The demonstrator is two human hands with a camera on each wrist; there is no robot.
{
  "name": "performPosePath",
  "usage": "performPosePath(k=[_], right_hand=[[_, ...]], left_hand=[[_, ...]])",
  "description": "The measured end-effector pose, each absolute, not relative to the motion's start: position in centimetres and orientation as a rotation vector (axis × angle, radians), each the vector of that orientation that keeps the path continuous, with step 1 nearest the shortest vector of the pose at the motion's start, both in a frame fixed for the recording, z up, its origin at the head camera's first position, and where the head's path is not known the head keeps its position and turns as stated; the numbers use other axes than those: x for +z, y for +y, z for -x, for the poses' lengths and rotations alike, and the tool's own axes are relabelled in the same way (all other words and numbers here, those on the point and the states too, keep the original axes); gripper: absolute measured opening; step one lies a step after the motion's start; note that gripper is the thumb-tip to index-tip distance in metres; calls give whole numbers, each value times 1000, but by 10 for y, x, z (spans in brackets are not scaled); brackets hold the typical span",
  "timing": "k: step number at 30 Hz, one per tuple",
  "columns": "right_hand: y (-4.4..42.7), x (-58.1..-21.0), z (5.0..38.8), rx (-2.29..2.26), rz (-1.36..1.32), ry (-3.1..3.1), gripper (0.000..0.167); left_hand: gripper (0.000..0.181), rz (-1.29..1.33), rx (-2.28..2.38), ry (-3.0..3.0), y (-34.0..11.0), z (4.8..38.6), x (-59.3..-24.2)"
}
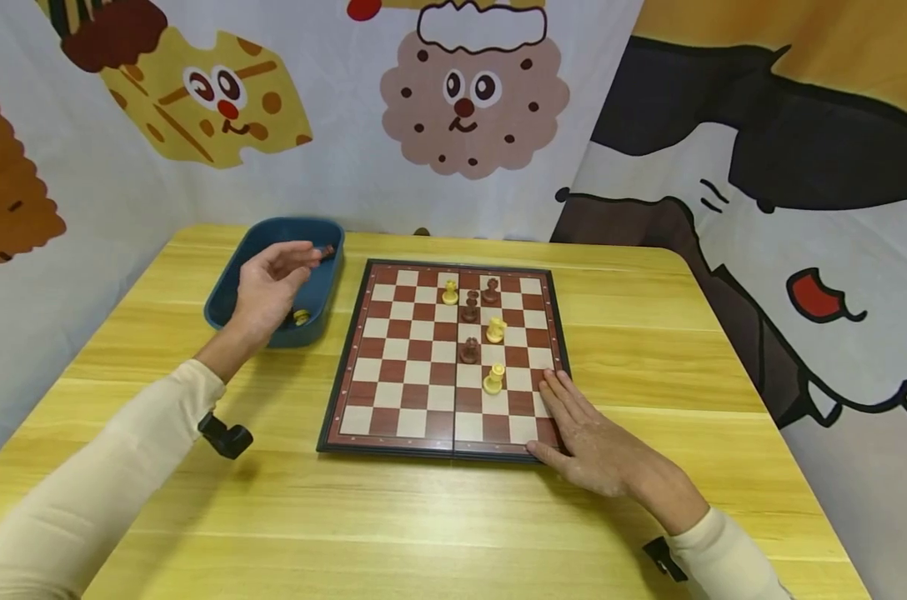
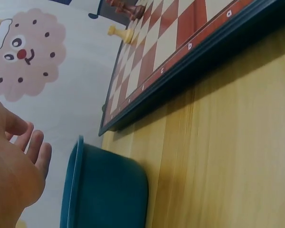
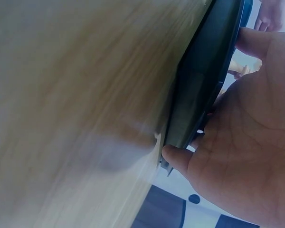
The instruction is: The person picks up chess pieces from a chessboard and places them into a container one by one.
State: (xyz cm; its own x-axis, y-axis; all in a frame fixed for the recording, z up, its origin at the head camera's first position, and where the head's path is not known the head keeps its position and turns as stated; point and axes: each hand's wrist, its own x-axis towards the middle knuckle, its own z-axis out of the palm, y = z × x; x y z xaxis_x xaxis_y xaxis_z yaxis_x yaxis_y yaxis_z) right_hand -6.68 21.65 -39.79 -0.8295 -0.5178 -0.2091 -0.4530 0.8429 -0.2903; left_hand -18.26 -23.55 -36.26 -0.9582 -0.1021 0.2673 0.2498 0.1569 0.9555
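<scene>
A chessboard (image 1: 404, 375) with brown and cream squares lies on the table. Dark brown chess pieces (image 1: 469, 308) and pale yellow chess pieces (image 1: 494, 379) stand on its right half and near its middle. My left hand (image 1: 268, 287) hovers over a blue plastic bin (image 1: 303, 335), its fingers loosely bent with nothing visible between them. Inside the bin are a yellow piece (image 1: 301, 317) and a dark piece (image 1: 328, 251); my hand covers part of the interior. My right hand (image 1: 596, 446) rests on the board's near right corner, fingers extended over its edge.
The wooden table (image 1: 423, 525) extends around the board and bin. Behind it hangs a white cloth (image 1: 333, 196) printed with cartoon figures. Black straps with small mounts (image 1: 224, 435) sit on both wrists.
</scene>
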Motion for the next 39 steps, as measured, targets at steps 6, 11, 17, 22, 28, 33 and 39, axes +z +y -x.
performPosePath(k=[6, 11, 17, 22, 28, 33, 39], right_hand=[[216, -399, 66, -338, 743, 2762, 90], [216, -399, 66, -316, 752, 2751, 90], [216, -400, 67, -308, 750, 2749, 90], [215, -400, 67, -313, 750, 2747, 90], [215, -400, 67, -310, 743, 2746, 90], [216, -399, 67, -301, 729, 2743, 91], [216, -398, 67, -297, 723, 2734, 92]], left_hand=[[27, 171, -1893, -2165, -225, 187, -362], [26, 189, -1916, -2153, -215, 190, -364], [28, 250, -1996, -2124, -196, 194, -367], [30, 285, -2037, -2132, -183, 197, -371], [35, 324, -2027, -2212, -168, 200, -377], [35, 362, -1966, -2307, -152, 205, -384], [36, 357, -2003, -2344, -132, 211, -394]])
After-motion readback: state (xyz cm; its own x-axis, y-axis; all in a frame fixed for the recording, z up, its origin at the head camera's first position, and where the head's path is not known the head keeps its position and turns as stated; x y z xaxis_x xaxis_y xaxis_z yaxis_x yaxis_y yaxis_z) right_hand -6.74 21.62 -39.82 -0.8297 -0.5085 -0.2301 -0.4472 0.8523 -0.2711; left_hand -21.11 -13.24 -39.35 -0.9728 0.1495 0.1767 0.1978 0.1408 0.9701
